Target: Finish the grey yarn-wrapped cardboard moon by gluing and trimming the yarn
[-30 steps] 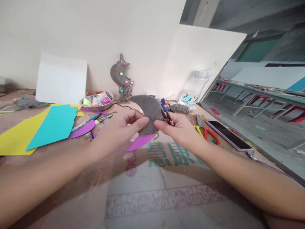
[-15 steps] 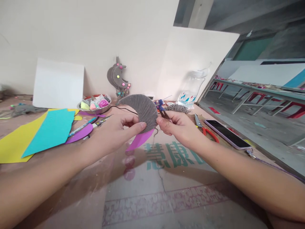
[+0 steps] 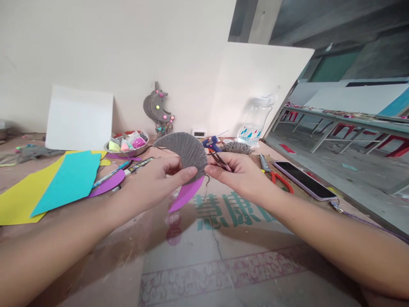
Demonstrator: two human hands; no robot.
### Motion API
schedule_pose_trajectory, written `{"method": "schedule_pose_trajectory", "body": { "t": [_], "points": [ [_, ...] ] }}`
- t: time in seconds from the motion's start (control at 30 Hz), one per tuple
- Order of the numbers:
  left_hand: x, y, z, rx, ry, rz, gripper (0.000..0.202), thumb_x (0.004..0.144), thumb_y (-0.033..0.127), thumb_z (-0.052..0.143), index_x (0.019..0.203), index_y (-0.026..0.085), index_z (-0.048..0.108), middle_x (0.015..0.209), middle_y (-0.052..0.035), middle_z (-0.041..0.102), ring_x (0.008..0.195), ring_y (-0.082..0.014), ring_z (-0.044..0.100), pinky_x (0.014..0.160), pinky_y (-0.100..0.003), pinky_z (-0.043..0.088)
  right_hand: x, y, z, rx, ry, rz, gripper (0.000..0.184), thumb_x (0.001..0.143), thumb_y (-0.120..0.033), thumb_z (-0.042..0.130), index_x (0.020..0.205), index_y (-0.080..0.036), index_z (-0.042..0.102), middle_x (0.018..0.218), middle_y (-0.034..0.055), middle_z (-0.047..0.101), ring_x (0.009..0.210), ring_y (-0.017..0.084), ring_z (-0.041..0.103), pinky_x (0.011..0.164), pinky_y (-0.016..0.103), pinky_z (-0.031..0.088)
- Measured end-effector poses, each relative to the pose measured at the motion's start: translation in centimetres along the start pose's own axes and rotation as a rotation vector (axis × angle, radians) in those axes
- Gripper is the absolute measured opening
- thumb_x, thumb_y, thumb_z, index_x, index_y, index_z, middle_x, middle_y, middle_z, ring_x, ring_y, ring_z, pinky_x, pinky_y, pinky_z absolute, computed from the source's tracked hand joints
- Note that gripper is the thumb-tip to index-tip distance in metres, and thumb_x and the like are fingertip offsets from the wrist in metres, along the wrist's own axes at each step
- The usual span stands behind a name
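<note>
I hold a purple paper crescent (image 3: 187,155) partly wrapped in grey yarn just above the table; its bare purple tip points down. My left hand (image 3: 156,181) pinches the crescent from the left, thumb against the wrapped part. My right hand (image 3: 236,172) is closed at the crescent's right edge, pinching the yarn there and also holding small dark scissors (image 3: 219,160). A short yarn tail hangs below the wrap.
Teal (image 3: 68,181) and yellow paper sheets lie at left, with purple offcuts and pens (image 3: 111,174). A metal bowl (image 3: 128,145) of coloured bits, a finished crescent ornament (image 3: 156,108), a glue gun (image 3: 211,144), a yarn ball (image 3: 236,148), a plastic jar (image 3: 255,121), pliers (image 3: 276,172) and a phone (image 3: 303,179) surround it.
The crescent has turned slightly, its purple tip now pointing lower. My right hand has come back in against the wrapped edge after drawing a little away.
</note>
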State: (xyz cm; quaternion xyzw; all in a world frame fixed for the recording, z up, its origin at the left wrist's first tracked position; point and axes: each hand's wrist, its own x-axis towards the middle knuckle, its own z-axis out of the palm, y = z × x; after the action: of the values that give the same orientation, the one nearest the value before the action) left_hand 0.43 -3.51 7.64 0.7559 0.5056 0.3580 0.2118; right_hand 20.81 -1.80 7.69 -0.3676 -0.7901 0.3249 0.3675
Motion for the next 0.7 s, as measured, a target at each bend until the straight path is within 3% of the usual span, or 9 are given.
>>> {"method": "schedule_pose_trajectory", "body": {
  "t": [0.13, 0.3, 0.5, 0.6, 0.7],
  "points": [
    [-0.06, 0.03, 0.07, 0.023, -0.003, -0.010, 0.046, 0.077, 0.053, 0.054, 0.050, 0.019, 0.039, 0.054, 0.0015, 0.040, 0.055, -0.0136, 0.038, 0.050, -0.027, 0.024, -0.09, -0.39, -0.07, 0.050, -0.051, -0.008, 0.025, 0.084, -0.038, 0.052, 0.071, -0.016, 0.052, 0.057, -0.0059, 0.031, 0.053, 0.007, 0.028, 0.051, 0.023, 0.023],
    [-0.04, 0.46, -0.03, -0.052, 0.004, 0.006, 0.044, 0.075, 0.047, 0.059, 0.046, 0.019, 0.042, 0.052, 0.0008, 0.041, 0.054, -0.0142, 0.037, 0.050, -0.027, 0.023, -0.14, -0.43, -0.31, 0.003, -0.002, -0.036, 0.028, 0.084, -0.040, 0.052, 0.068, -0.017, 0.052, 0.057, -0.0051, 0.033, 0.054, 0.008, 0.030, 0.051, 0.023, 0.023],
    [-0.06, 0.68, -0.07, 0.009, -0.095, 0.068, 0.044, 0.080, 0.046, 0.052, 0.049, 0.019, 0.038, 0.054, 0.0014, 0.039, 0.056, -0.0138, 0.039, 0.051, -0.026, 0.028, -0.09, -0.12, -0.27, 0.033, -0.010, -0.010, 0.026, 0.083, -0.039, 0.055, 0.069, -0.017, 0.052, 0.057, -0.0058, 0.031, 0.053, 0.007, 0.028, 0.051, 0.023, 0.023],
    [-0.07, 0.48, -0.02, -0.091, -0.101, 0.040, 0.040, 0.080, 0.044, 0.053, 0.051, 0.019, 0.043, 0.056, 0.0015, 0.042, 0.057, -0.0139, 0.042, 0.052, -0.026, 0.030, -0.20, -0.27, -0.20, 0.075, -0.061, -0.016, 0.026, 0.085, -0.039, 0.052, 0.071, -0.017, 0.050, 0.057, -0.0057, 0.032, 0.052, 0.007, 0.029, 0.050, 0.023, 0.024],
    [0.00, 0.45, -0.09, -0.248, -0.086, 0.008, 0.029, 0.077, 0.039, 0.056, 0.056, 0.019, 0.053, 0.059, 0.0010, 0.050, 0.061, -0.0156, 0.048, 0.054, -0.025, 0.035, -0.53, -0.83, -0.40, 0.005, -0.095, -0.099, 0.027, 0.089, -0.041, 0.044, 0.085, -0.017, 0.054, 0.063, -0.0034, 0.040, 0.057, 0.009, 0.038, 0.053, 0.023, 0.031]
  ]
}}
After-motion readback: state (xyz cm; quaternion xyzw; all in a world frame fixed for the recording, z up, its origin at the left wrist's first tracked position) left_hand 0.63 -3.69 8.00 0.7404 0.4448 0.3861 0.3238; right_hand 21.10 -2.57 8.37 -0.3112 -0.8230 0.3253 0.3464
